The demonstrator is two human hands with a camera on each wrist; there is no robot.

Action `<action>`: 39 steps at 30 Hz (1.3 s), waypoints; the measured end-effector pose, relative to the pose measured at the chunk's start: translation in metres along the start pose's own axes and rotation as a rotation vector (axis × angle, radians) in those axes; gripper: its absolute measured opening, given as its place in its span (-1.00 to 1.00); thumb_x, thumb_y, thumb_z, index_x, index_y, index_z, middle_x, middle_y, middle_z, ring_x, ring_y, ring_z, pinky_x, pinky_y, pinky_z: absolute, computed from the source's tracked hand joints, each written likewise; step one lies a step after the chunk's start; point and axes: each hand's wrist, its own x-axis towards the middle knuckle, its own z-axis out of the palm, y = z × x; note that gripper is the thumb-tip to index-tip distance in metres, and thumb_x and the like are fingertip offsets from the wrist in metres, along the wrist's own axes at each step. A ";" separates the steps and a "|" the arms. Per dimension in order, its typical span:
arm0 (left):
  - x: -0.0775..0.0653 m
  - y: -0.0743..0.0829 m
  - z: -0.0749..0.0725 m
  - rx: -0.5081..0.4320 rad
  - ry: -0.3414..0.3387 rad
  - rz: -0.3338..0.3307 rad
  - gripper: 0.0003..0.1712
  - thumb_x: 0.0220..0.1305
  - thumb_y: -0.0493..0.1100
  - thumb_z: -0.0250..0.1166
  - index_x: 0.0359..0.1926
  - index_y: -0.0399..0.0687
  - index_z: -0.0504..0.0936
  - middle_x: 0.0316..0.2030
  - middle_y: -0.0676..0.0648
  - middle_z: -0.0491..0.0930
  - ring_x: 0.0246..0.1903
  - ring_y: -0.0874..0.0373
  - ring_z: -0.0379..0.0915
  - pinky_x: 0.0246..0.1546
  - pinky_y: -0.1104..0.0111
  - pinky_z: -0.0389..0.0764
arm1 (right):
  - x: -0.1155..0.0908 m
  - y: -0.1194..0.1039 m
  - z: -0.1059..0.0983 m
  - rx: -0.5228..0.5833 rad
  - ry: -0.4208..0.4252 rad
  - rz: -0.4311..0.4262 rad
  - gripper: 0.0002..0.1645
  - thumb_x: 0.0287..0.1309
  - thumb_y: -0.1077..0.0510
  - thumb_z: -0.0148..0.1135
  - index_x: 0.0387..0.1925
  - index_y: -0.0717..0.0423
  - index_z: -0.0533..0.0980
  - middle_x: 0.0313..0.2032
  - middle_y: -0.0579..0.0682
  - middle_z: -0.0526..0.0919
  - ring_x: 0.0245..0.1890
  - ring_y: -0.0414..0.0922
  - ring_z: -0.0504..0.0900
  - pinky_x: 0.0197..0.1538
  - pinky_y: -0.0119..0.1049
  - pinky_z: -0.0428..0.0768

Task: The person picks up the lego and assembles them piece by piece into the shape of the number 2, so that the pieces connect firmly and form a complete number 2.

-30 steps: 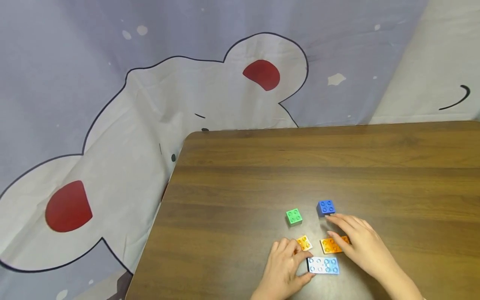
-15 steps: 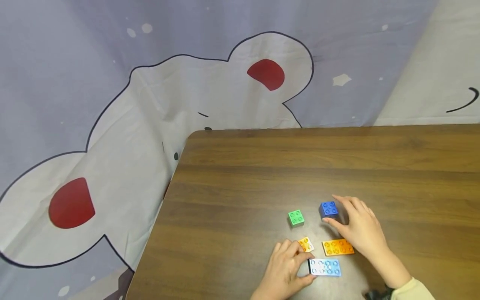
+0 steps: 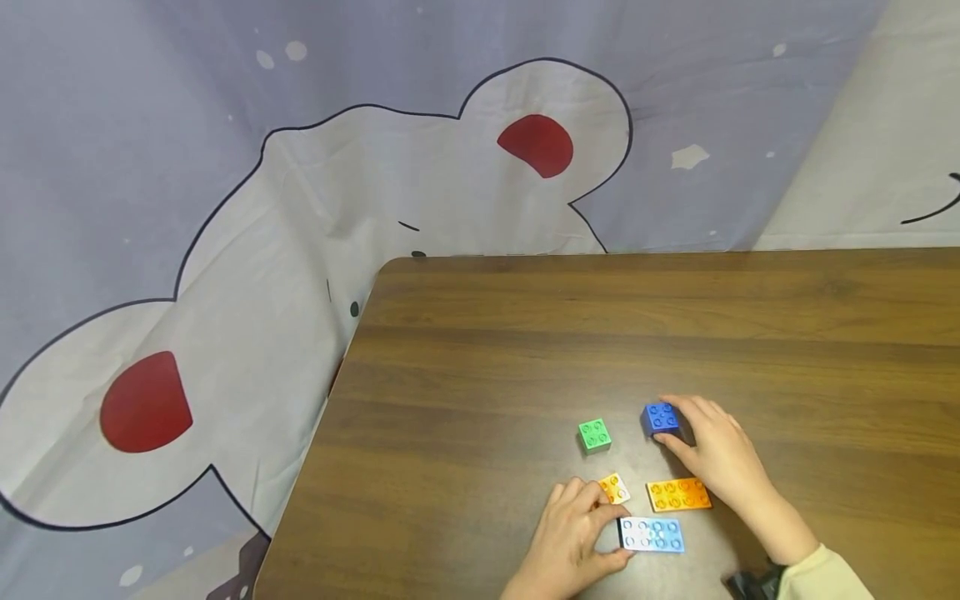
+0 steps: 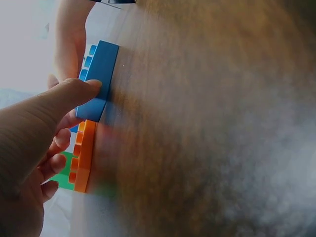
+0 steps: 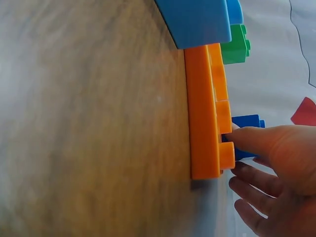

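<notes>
My left hand (image 3: pixel 566 537) pinches the left end of a light blue toy building brick (image 3: pixel 660 535) between thumb and forefinger; the brick lies on the table. In the left wrist view the thumb lies against the side of this light blue brick (image 4: pixel 102 64). My right hand (image 3: pixel 716 458) grips a small dark blue brick (image 3: pixel 661 417), thumb at the near side and forefinger at the far side. In the right wrist view the thumb partly covers that dark blue brick (image 5: pixel 248 121). A long orange brick (image 3: pixel 679 494) lies between the two hands.
A small green brick (image 3: pixel 595 436) sits left of the dark blue one. Beside the left fingers is a small yellow-orange brick (image 3: pixel 615 488), partly hidden. The wooden table (image 3: pixel 480 367) meets a printed cloth (image 3: pixel 360 183) at its back and left edges.
My right hand has moved away from above the long orange brick to the dark blue brick, and its fingers have closed round it. The left hand stays at the light blue brick.
</notes>
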 end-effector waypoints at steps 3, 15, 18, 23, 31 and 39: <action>-0.001 0.000 0.000 -0.012 0.005 -0.001 -0.57 -0.17 0.27 0.41 -0.24 0.24 0.68 -0.37 0.23 0.36 -0.35 0.34 0.18 -0.28 0.60 0.10 | -0.001 0.000 0.000 0.008 -0.013 0.007 -0.43 -0.10 0.19 0.44 0.00 0.23 0.47 -0.11 0.24 0.57 -0.09 0.21 0.50 -0.04 0.18 0.37; -0.002 0.002 -0.002 -0.037 -0.020 -0.006 -0.58 -0.11 0.25 0.40 -0.22 0.20 0.68 -0.35 0.22 0.39 -0.33 0.34 0.20 -0.25 0.60 0.13 | -0.010 -0.004 -0.002 -0.032 0.013 -0.039 -0.45 -0.10 0.01 0.44 -0.07 0.17 0.50 -0.15 0.16 0.61 -0.10 0.16 0.53 -0.07 0.12 0.39; -0.002 0.001 -0.002 -0.012 -0.024 0.000 -0.56 -0.10 0.26 0.39 -0.20 0.20 0.69 -0.34 0.22 0.39 -0.33 0.34 0.20 -0.26 0.59 0.13 | -0.012 -0.007 -0.005 0.000 0.034 -0.043 -0.45 -0.12 0.03 0.46 -0.08 0.15 0.51 -0.17 0.13 0.62 -0.14 0.13 0.55 -0.09 0.14 0.43; 0.000 0.000 -0.002 0.026 0.003 0.010 -0.54 -0.15 0.25 0.42 -0.20 0.21 0.69 -0.34 0.21 0.42 -0.33 0.33 0.22 -0.28 0.58 0.14 | -0.016 -0.016 -0.011 0.070 0.082 -0.097 -0.45 -0.21 0.10 0.51 -0.10 0.10 0.51 -0.21 0.01 0.62 -0.20 0.02 0.58 -0.15 0.06 0.52; 0.001 0.000 -0.001 0.022 0.042 0.030 -0.57 -0.16 0.22 0.44 -0.22 0.22 0.69 -0.34 0.22 0.42 -0.33 0.34 0.23 -0.26 0.58 0.16 | -0.036 -0.035 -0.018 0.076 0.076 -0.145 -0.44 -0.31 0.09 0.56 -0.16 -0.06 0.53 -0.27 -0.28 0.58 -0.24 -0.16 0.57 -0.22 -0.12 0.55; 0.000 0.002 0.001 0.035 0.016 0.026 -0.55 -0.12 0.25 0.42 -0.19 0.19 0.70 -0.36 0.22 0.40 -0.35 0.34 0.21 -0.28 0.57 0.15 | -0.053 -0.045 -0.015 0.179 0.057 -0.181 -0.40 -0.42 0.11 0.61 -0.20 -0.19 0.52 -0.29 -0.36 0.55 -0.35 -0.34 0.51 -0.31 -0.31 0.60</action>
